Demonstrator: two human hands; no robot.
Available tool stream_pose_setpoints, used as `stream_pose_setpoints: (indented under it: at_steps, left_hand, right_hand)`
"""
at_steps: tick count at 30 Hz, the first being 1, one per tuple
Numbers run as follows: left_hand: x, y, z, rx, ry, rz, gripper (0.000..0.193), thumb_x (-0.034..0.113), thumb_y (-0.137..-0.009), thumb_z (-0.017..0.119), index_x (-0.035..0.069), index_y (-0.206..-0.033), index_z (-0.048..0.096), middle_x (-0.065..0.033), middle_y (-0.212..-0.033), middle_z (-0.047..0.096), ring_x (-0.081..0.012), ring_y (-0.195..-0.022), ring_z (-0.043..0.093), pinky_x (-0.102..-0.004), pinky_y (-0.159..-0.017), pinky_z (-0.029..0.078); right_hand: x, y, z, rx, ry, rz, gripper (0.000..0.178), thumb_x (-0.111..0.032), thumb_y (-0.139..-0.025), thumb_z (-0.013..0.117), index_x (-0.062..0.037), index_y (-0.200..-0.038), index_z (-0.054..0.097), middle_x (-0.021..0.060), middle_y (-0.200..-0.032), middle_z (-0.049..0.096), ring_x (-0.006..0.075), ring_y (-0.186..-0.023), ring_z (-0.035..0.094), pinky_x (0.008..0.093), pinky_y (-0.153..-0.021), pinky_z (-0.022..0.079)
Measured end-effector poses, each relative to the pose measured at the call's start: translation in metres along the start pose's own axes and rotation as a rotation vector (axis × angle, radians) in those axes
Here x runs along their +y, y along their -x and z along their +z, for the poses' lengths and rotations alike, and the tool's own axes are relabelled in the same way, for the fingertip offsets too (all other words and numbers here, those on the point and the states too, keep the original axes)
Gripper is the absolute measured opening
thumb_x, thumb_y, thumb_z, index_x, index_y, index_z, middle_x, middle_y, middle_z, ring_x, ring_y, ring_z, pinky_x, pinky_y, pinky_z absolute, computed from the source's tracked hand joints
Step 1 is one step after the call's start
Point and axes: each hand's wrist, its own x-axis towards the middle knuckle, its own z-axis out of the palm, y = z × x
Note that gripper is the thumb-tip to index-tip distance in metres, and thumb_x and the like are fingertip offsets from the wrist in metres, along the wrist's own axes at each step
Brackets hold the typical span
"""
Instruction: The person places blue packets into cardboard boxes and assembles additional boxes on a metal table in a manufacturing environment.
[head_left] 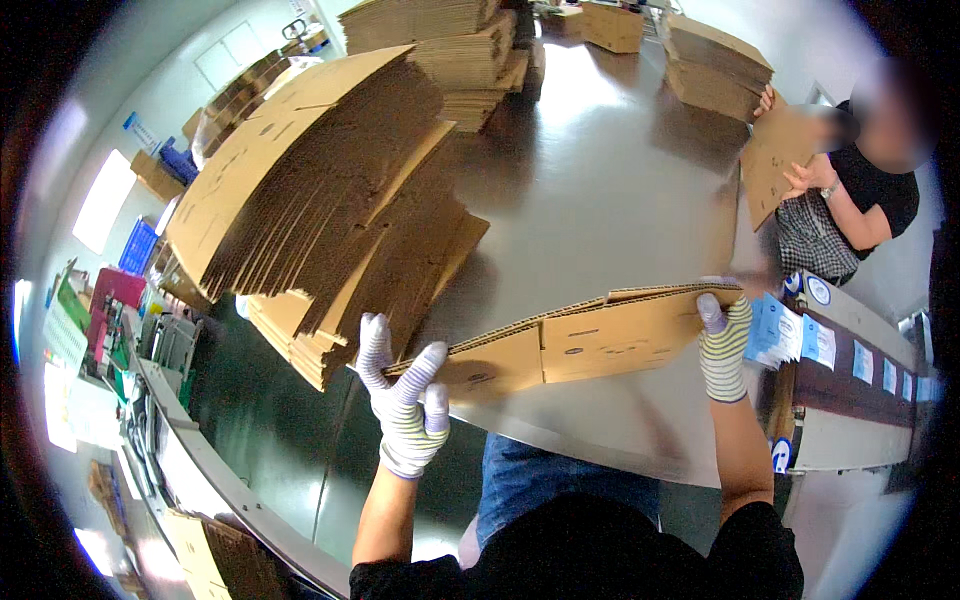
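Observation:
A folded-flat cardboard box [610,338] is held up in front of me by its two ends, long edge toward the table. My left hand [408,405], in a striped white glove, grips the left end, with some fingers spread around its edge. At the right end, my right hand [724,350] has its thumb on the near face; its other fingers are mostly hidden behind the board. Left of the box, a tall leaning stack of flattened boxes [310,150] rises close to my left hand.
Beneath the box spreads a shiny grey table [560,210]. More flattened boxes [450,50] are piled at its far side, and another pile [715,65] at the far right. A co-worker [850,190] holds a cardboard sheet. A conveyor [850,370] at right carries blue-and-white packets.

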Motion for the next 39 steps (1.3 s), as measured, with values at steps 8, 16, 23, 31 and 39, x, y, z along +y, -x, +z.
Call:
stream_pose_setpoints:
  at_steps: [8,16,23,31,39]
  left_hand:
    - [-0.009,-0.003,-0.013,-0.036,0.116,0.043,0.032,0.041,-0.092,0.051,0.015,-0.098,0.068,-0.0183,-0.133,0.041,-0.0403,-0.129,0.034,-0.0485,-0.109,0.025]
    - [0.011,-0.023,-0.008,-0.056,0.344,-0.368,0.015,0.016,-0.074,0.050,0.004,-0.067,0.055,-0.0160,-0.109,0.051,-0.0339,-0.110,0.045,-0.0421,-0.100,0.034]
    - [0.037,-0.071,0.023,-0.453,-0.255,0.386,0.018,0.023,-0.073,0.064,0.006,-0.068,0.065,-0.0147,-0.118,0.058,-0.0352,-0.128,0.040,-0.0532,-0.108,0.024]
    - [0.027,-0.080,0.076,-0.512,-0.082,0.446,0.022,0.021,-0.077,0.066,0.000,-0.077,0.062,-0.0196,-0.095,0.060,-0.0426,-0.120,0.045,-0.0545,-0.105,0.031]
    - [0.019,-0.057,0.055,-0.838,-0.106,0.337,0.037,0.018,-0.091,0.051,0.003,-0.125,0.051,-0.0204,-0.079,0.064,-0.0280,-0.058,0.062,-0.0348,-0.057,0.051]
  right_hand:
    - [-0.021,0.004,0.011,0.023,-0.097,0.050,0.032,-0.031,-0.081,0.072,-0.0034,-0.094,0.064,0.0033,-0.082,0.066,0.0127,-0.075,0.059,0.0286,-0.071,0.049]
    - [-0.010,-0.015,0.007,-0.205,-0.770,0.000,0.048,-0.043,-0.086,0.059,0.0017,-0.102,0.063,0.0100,-0.098,0.067,0.0185,-0.090,0.062,0.0325,-0.081,0.048]
    - [-0.084,-0.059,0.015,-0.663,0.194,-0.341,0.047,-0.039,-0.084,0.061,-0.0037,-0.114,0.062,0.0137,-0.115,0.063,0.0282,-0.106,0.060,0.0373,-0.091,0.046]
    - [-0.090,-0.055,0.051,-1.217,0.670,-0.739,0.028,-0.033,-0.080,0.062,-0.0106,-0.096,0.066,0.0101,-0.089,0.063,0.0323,-0.077,0.059,0.0414,-0.077,0.048]
    - [-0.048,-0.035,0.080,-0.832,0.470,-0.502,0.024,-0.027,-0.084,0.062,-0.0077,-0.099,0.061,0.0113,-0.107,0.058,0.0319,-0.102,0.053,0.0400,-0.089,0.044]
